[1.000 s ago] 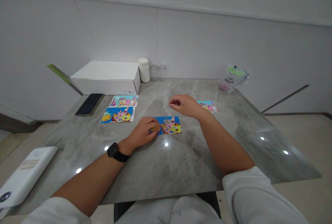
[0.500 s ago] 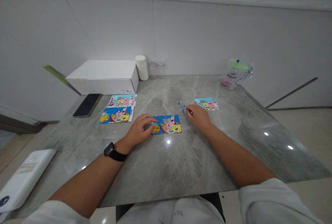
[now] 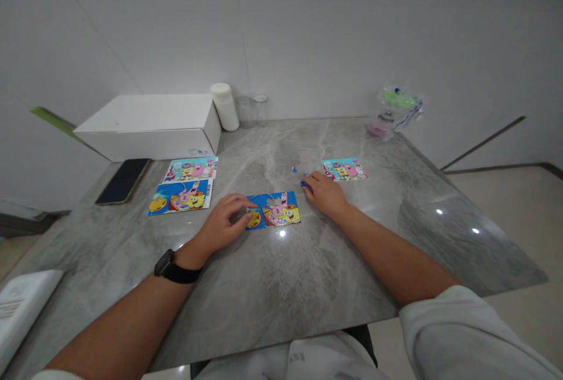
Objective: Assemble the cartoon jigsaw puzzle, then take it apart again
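Observation:
A blue cartoon puzzle (image 3: 278, 210) lies flat at the middle of the table, with a grey gap near its upper part. My left hand (image 3: 226, 221) rests at its left edge, fingers apart, the fingertips on the puzzle. To the right of the puzzle, my right hand (image 3: 324, 193) has its fingers pinched at small blue pieces (image 3: 303, 183); what lies between the fingertips is too small to make out. Another small piece (image 3: 294, 169) lies just beyond. A light-blue cartoon puzzle (image 3: 344, 169) is behind my right hand.
Two printed cards (image 3: 180, 197) lie at the left beside a black phone (image 3: 124, 181). Behind stand a white box (image 3: 149, 125), a white bottle (image 3: 225, 108) and two clear glasses (image 3: 260, 111). A plastic bag (image 3: 394, 115) sits at the back right.
The view has shifted, so most things appear further left. My right hand has settled closer over the small blue pieces. My left hand stays at the puzzle's left edge.

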A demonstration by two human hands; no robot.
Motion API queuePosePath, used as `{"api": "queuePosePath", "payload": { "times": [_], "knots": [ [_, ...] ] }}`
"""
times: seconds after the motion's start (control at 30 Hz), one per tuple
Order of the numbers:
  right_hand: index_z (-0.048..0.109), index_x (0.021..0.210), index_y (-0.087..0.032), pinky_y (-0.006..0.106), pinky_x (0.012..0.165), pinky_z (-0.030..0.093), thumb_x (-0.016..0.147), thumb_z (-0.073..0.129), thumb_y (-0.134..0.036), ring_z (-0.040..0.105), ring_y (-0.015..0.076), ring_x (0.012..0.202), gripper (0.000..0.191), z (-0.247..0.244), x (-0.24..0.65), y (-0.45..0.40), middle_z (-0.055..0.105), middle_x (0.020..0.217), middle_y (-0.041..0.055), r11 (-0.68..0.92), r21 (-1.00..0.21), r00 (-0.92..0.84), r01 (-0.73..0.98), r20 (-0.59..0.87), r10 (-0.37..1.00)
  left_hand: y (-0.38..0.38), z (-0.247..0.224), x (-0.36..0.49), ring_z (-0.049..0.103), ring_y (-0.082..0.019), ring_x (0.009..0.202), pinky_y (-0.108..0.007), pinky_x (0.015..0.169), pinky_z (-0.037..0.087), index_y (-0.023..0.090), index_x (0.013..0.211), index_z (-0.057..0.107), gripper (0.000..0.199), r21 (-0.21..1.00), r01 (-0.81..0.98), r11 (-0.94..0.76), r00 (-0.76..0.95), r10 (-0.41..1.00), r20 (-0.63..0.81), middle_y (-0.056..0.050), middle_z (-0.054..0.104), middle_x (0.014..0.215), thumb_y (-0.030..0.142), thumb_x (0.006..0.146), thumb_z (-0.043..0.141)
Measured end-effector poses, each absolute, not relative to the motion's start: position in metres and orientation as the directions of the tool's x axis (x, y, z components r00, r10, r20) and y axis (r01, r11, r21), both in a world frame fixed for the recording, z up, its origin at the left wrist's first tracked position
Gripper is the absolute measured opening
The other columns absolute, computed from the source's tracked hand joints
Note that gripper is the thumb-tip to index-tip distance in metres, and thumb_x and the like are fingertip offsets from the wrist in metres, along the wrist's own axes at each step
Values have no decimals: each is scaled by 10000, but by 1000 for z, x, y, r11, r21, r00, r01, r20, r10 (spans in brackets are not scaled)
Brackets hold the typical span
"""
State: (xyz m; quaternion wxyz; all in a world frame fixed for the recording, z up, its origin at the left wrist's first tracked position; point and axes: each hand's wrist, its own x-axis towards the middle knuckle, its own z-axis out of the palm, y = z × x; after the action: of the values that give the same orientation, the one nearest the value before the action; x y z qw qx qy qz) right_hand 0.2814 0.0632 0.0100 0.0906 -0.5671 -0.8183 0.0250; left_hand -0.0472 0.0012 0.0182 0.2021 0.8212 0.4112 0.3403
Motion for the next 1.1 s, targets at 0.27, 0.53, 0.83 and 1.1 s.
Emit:
{"api": "queuePosePath", "payload": {
  "times": [0.27,0.53,0.83,1.1],
  "knots": [
    [727,1174,-184,347,953,479,1039,564,-311,638,258,1107,247,10,287,67,686,1194,140,376,-174,-359,910,124,925,2,17,-47,680,-231,1051,-392,967,548,227,1085,766,238,616,545,-568,439,820,368,-94,736,1092,366,1001,593],
    [694,1268,-174,340,937,488,1020,580,-311,632,271,1131,305,10,285,63,661,1255,158,344,-174,-325,923,129,937,2,15,-47,678,-225,1059,-375,958,544,234,1074,774,227,615,553,-563,438,824,360,-82,730,1095,359,1002,599],
    [739,1156,-183,305,971,484,931,651,-182,648,214,1080,242,13,296,75,669,1189,113,428,-319,-433,846,59,899,1,15,-45,676,-221,1022,-383,940,543,234,1028,780,229,602,574,-556,428,830,358,-76,736,1045,347,1009,582],
    [715,916,-173,265,751,465,819,690,-160,608,151,786,101,13,298,81,677,856,13,323,-609,-430,724,-32,902,1,14,-45,676,-220,1020,-386,935,543,234,1025,781,233,600,568,-564,432,824,367,-76,743,1040,346,1008,577]
  ]
}}
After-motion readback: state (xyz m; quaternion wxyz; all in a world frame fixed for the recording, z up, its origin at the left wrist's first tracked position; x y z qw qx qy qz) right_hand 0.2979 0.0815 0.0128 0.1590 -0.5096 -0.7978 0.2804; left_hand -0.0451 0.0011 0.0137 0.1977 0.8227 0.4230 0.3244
